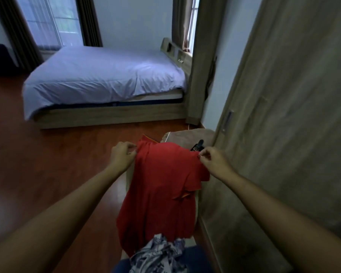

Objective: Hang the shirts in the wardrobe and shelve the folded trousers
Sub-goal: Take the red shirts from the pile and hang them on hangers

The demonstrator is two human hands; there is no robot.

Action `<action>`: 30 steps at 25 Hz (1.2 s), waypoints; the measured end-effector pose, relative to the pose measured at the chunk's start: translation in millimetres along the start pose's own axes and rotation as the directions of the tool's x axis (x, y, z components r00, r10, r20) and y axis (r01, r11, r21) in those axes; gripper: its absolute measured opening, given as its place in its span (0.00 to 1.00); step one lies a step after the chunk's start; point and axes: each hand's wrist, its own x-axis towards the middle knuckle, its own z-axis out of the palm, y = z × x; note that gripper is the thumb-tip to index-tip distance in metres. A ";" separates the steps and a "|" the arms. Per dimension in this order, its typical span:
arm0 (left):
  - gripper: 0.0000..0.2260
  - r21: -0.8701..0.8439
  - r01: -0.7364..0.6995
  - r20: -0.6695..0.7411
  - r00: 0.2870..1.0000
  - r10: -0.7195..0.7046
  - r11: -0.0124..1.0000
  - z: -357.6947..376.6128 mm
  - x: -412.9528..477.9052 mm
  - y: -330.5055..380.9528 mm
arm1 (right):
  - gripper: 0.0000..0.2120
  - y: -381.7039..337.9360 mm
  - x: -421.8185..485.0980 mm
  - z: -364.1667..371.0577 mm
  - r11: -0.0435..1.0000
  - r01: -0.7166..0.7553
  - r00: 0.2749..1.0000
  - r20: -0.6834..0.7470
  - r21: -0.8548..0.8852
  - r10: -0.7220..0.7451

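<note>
A red shirt (161, 190) hangs in front of me, held up by its top edge. My left hand (122, 154) pinches its left shoulder, and my right hand (213, 159) pinches the right one. Its hem drops onto a crumpled white-and-blue patterned garment (158, 255) at the bottom of the view, which lies over something dark blue (195, 257). The wooden wardrobe door (283, 125) stands shut at my right, with a recessed handle (227, 120). No hanger is visible.
A bed with a pale lilac cover (106, 75) fills the far middle on a wooden frame. A beige piece of furniture (189, 136) with a small black object (198, 145) on it sits beyond the shirt. Red-brown wooden floor (47, 164) spreads to the left.
</note>
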 end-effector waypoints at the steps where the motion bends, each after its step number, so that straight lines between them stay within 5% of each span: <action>1: 0.14 0.020 0.014 -0.005 1.000 -0.014 1.000 4.3 15.4 -10.6 | 0.07 4.0 16.2 15.4 0.998 -0.056 0.998 -0.010 -0.008 0.056; 5: 0.17 -0.035 0.063 0.056 0.997 -0.061 0.997 25.1 60.4 -17.0 | 0.14 22.7 51.9 53.7 0.983 -0.182 0.983 -0.009 0.001 0.182; 9: 0.14 -0.056 0.162 0.154 0.976 -0.152 0.985 49.5 95.6 -10.4 | 0.07 30.9 60.8 78.9 0.977 -0.204 0.976 -0.060 0.062 0.207; 13: 0.09 -0.196 0.193 0.055 0.981 -0.186 0.961 60.1 111.8 -9.9 | 0.09 34.0 65.1 81.1 0.988 -0.131 0.985 -0.099 0.088 0.139; 16: 0.07 -0.688 0.050 -0.034 0.994 -0.102 0.724 34.0 100.5 5.4 | 0.08 25.0 53.7 68.6 0.993 0.001 0.987 -0.161 0.118 0.018; 18: 0.06 -0.798 -0.098 -0.078 0.995 0.059 0.595 8.1 67.4 17.1 | 0.08 19.5 29.0 52.0 0.978 0.162 0.977 -0.159 0.134 -0.140; 20: 0.06 -0.666 -0.307 -0.099 0.939 0.328 0.680 -6.9 26.8 15.6 | 0.08 27.9 -4.6 42.8 0.956 0.271 0.962 -0.077 0.114 -0.264; 23: 0.09 -0.306 -0.605 0.114 0.743 0.659 0.735 7.7 -14.6 -2.4 | 0.08 43.7 -24.4 50.8 0.966 0.083 0.995 0.027 0.246 -0.092; 26: 0.13 -0.253 -0.668 0.314 0.628 0.712 0.700 33.2 -23.8 -6.8 | 0.11 27.8 0.2 69.7 0.837 -0.208 0.978 0.130 0.506 0.164; 30: 0.13 -0.256 -0.698 0.322 0.591 0.740 0.669 41.5 -31.1 -13.8 | 0.14 2.0 17.3 85.6 0.886 -0.206 0.979 0.085 0.415 0.188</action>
